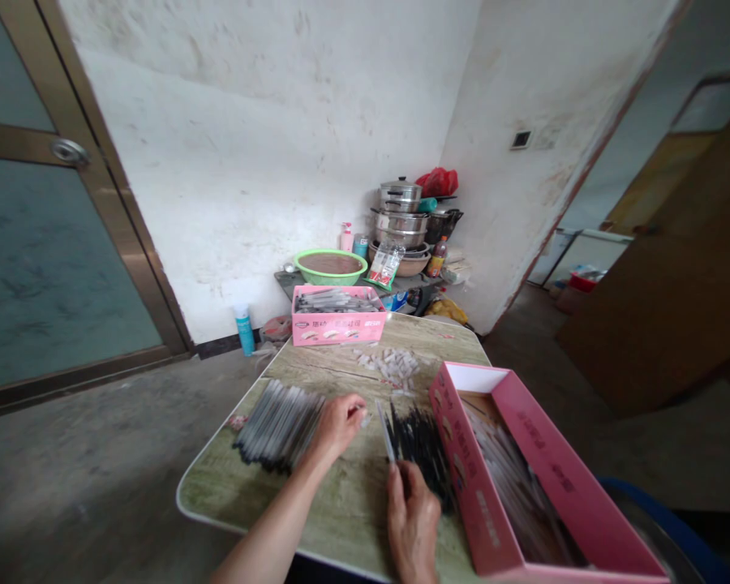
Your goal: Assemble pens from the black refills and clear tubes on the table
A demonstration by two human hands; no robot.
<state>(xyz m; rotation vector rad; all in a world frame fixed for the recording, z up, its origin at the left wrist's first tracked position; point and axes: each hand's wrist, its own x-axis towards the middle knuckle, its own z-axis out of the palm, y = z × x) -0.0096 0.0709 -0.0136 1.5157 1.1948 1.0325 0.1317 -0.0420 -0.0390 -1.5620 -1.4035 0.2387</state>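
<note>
My right hand (412,504) is closed around the lower end of a slim translucent tube (384,430), which points away from me. Just to the left, my left hand (341,420) has its fingers pinched together, with a small whitish piece (365,419) showing at the tips. Under and beside my left wrist lies a row of translucent tubes with black ends (280,422). A heap of thin black sticks (422,446) lies beyond and to the right of my right hand. Farther back is a scattered pile of small white pieces (395,367).
A long pink box (480,503) holding translucent tubes stands at the table's right. Another pink box (339,328), full of tubes, is at the far edge of the wood-patterned table (219,478). Behind are a green basin (330,277) and stacked steel pots (400,223).
</note>
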